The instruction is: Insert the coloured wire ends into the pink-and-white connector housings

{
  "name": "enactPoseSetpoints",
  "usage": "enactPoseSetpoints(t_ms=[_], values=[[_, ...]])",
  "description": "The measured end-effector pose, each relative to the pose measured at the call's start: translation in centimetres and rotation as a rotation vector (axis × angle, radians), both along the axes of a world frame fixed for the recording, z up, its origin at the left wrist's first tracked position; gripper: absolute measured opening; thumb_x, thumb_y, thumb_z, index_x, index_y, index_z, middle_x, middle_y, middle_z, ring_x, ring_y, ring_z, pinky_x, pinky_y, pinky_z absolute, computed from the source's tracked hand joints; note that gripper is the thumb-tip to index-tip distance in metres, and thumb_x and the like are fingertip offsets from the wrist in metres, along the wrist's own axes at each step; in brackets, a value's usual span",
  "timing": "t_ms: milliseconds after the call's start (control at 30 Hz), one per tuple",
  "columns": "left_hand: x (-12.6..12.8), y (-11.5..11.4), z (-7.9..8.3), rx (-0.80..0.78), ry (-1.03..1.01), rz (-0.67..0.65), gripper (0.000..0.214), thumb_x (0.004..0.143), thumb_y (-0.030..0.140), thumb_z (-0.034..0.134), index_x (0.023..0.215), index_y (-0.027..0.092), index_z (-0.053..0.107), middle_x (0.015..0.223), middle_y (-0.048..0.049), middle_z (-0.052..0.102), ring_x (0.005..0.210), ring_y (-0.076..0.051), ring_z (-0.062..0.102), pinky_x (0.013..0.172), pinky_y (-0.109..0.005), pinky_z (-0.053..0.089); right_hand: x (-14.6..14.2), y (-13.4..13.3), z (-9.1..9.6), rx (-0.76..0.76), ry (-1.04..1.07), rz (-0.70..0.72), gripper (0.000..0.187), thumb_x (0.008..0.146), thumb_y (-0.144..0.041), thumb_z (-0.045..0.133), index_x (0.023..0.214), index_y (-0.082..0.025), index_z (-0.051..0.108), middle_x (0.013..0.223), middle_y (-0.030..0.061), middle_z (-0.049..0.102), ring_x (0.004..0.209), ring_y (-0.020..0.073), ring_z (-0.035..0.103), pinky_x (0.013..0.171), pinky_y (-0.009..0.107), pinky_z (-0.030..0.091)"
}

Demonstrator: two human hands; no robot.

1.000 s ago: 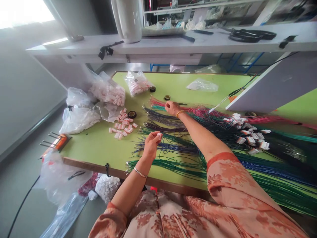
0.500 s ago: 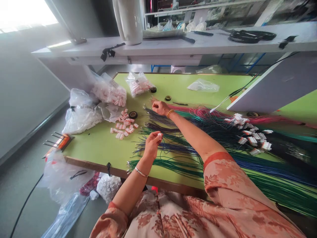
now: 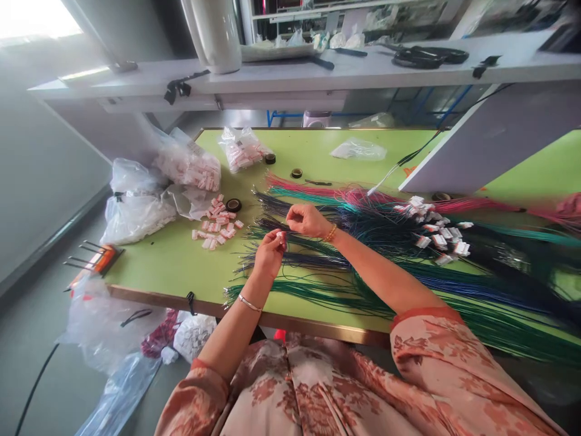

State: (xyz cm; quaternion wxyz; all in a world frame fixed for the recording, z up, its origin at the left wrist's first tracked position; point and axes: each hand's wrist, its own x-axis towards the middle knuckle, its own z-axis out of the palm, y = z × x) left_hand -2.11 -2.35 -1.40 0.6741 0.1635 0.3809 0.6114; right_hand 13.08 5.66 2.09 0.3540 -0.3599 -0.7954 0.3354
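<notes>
My left hand point(image 3: 269, 253) is raised over the green table point(image 3: 167, 260), its fingers pinched on a small white connector point(image 3: 282, 235). Just beside it my right hand point(image 3: 307, 219) is closed in a pinch; a thin wire seems to run from its fingers, too fine to be sure. Both hands hover above bundles of coloured wires point(image 3: 345, 242) laid across the table: pink, teal, dark blue, purple and green. Loose white and pink connectors point(image 3: 216, 223) lie left of my hands. Wires fitted with white connectors point(image 3: 436, 230) lie to the right.
Plastic bags of connectors point(image 3: 190, 166) sit at the table's left and back. Small tape rolls point(image 3: 233, 204) lie near them. A white shelf point(image 3: 318, 72) with cables and a white jug hangs above. A white panel point(image 3: 490, 145) slants over the right. Bags and an orange tool point(image 3: 93, 261) lie on the floor at left.
My right hand has drawn back from the far pink wires toward my left hand and now sits right beside it. The left hand still pinches the connector. The view has shifted slightly.
</notes>
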Motion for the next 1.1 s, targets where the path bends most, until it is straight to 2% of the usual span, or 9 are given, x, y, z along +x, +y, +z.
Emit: enactPoseSetpoints(t_ms=[167, 400, 600, 833, 1000, 1100], values=[[0.3, 0.1, 0.4, -0.025, 0.014, -0.012, 0.023, 0.068, 0.011, 0.078, 0.084, 0.017, 0.063, 0.077, 0.0009, 0.062, 0.064, -0.006, 0.055, 0.065, -0.02, 0.044, 0.6, -1.6, -0.7, 0.01, 0.011, 0.015, 0.008, 0.073, -0.024, 0.059, 0.073, -0.016, 0.06, 0.068, -0.0004, 0.06, 0.057, 0.009, 0.046, 0.054, 0.022, 0.035], [0.8, 0.2, 1.0, -0.015, 0.023, -0.031, 0.023, 0.067, 0.01, 0.077, 0.084, 0.016, 0.063, 0.075, 0.0012, 0.06, 0.062, -0.006, 0.052, 0.063, -0.02, 0.044, 1.0, -1.9, -1.0, 0.084, -0.015, -0.003, 0.005, 0.073, -0.021, 0.058, 0.072, -0.017, 0.06, 0.069, 0.0003, 0.061, 0.06, 0.0103, 0.048, 0.057, 0.023, 0.036], [1.0, 0.5, 1.1, 0.02, 0.068, -0.053, 0.022, 0.068, 0.014, 0.079, 0.083, 0.017, 0.064, 0.078, 0.0001, 0.061, 0.066, -0.007, 0.054, 0.067, -0.022, 0.045, 1.2, -2.1, -0.8, 0.127, -0.043, -0.028, 0.003, 0.073, -0.02, 0.057, 0.071, -0.018, 0.059, 0.071, 0.0014, 0.062, 0.062, 0.0117, 0.051, 0.059, 0.024, 0.037], [1.6, 0.7, 0.5, 0.0, 0.071, 0.023, 0.026, 0.062, 0.013, 0.081, 0.082, 0.017, 0.065, 0.079, 0.0004, 0.064, 0.068, -0.007, 0.056, 0.068, -0.022, 0.044, 0.9, -2.2, -1.1, 0.158, -0.055, -0.033, 0.005, 0.074, -0.02, 0.057, 0.07, -0.018, 0.058, 0.071, 0.002, 0.062, 0.064, 0.0127, 0.052, 0.061, 0.024, 0.039], [2.1, 0.8, 0.5, 0.0, 0.203, 0.064, 0.025, 0.058, 0.013, 0.083, 0.077, 0.016, 0.067, 0.07, 0.0017, 0.063, 0.063, -0.006, 0.054, 0.062, -0.021, 0.04, 1.1, -2.4, -1.3, 0.213, -0.117, -0.023, 0.008, 0.076, -0.017, 0.055, 0.069, -0.018, 0.058, 0.071, 0.0034, 0.061, 0.065, 0.0135, 0.052, 0.063, 0.025, 0.038], [2.0, 1.3, 0.5, 0.016, 0.217, 0.058, 0.026, 0.057, 0.016, 0.083, 0.078, 0.016, 0.068, 0.073, 0.0004, 0.065, 0.065, -0.007, 0.056, 0.064, -0.023, 0.041, 1.6, -2.2, -1.2, 0.207, -0.124, -0.026, 0.008, 0.079, -0.018, 0.054, 0.074, -0.017, 0.06, 0.073, 0.0037, 0.061, 0.065, 0.0137, 0.052, 0.063, 0.025, 0.038]])
